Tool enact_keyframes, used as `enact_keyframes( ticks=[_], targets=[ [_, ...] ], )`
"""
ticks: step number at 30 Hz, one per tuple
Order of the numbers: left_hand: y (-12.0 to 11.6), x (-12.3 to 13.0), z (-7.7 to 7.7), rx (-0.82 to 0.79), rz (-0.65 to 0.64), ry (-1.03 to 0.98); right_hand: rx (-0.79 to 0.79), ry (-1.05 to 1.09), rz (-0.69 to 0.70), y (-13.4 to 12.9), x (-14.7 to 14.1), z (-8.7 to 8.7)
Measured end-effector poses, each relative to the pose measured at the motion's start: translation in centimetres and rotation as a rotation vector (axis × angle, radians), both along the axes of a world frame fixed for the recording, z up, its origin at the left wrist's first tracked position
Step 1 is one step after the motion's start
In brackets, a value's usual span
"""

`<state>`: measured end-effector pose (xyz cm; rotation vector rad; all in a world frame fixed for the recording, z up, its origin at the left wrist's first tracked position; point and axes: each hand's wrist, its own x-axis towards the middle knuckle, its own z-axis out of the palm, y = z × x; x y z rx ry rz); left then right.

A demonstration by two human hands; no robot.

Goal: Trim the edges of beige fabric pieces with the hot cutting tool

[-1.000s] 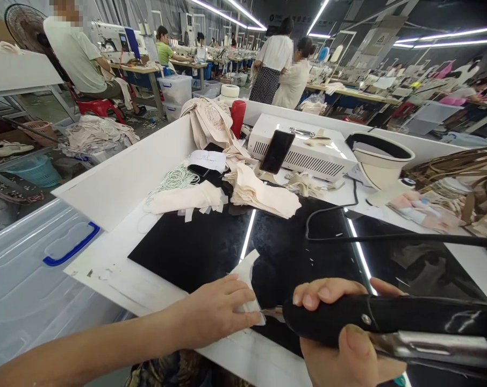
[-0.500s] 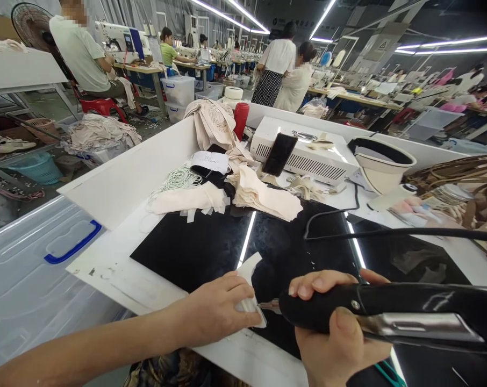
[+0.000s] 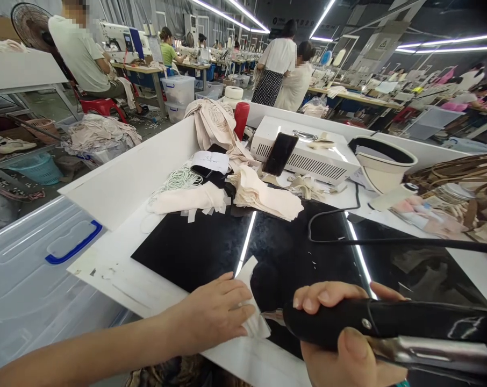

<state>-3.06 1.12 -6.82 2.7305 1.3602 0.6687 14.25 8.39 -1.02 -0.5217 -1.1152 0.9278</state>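
Lying nearest, a black-handled tool (image 3: 421,320) is clamped in the right hand (image 3: 328,360), fingers wrapped over the top and thumb set beside a metal part. The metal tip (image 3: 274,317) is pointed leftward, at the right edge of a pale strip (image 3: 248,272) just beside it; whether contact is made cannot be told. The strip is seen over the black sheet (image 3: 195,247), near its front edge, and is partly covered by the fingers of the left hand (image 3: 211,312); whether it is pinched or only pressed down cannot be told. Strip's long axis: roughly away from the body, crosswise to the tool. From the right-hand grip, the strip is found to the left; the left hand is nearer, being in contact. Beyond, a black cable (image 3: 388,242) is strung across the right half. Farther back, a fabric stack (image 3: 271,200) is noted, with a pale bundle (image 3: 187,199) to its left. Behind, a phone (image 3: 280,154) is leaned against a white vented box (image 3: 328,140). In the background, co-workers (image 3: 276,54) are seen among sewing machines (image 3: 116,45).
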Motion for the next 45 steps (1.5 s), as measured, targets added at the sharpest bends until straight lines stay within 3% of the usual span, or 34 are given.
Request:
enact_keyframes(
  ticks=[9,30,38,45],
  targets=[
    [1.2,-1.9,-0.4,-0.024,-0.047,-0.055,-0.009,0.031,0.006,0.0,-0.1,0.0],
    [1.3,-1.6,-1.2,-0.018,-0.031,-0.119,-0.062,0.036,-0.032,1.0,-1.7,0.7],
    [0.9,-1.3,-1.3,-0.018,-0.004,-0.098,-0.070,0.006,0.018,1.3,-2.0,-0.1],
    [2.0,-2.1,0.1,-0.021,-0.040,-0.053,-0.044,0.000,0.030,1.1,-1.8,-0.7]
  ],
)
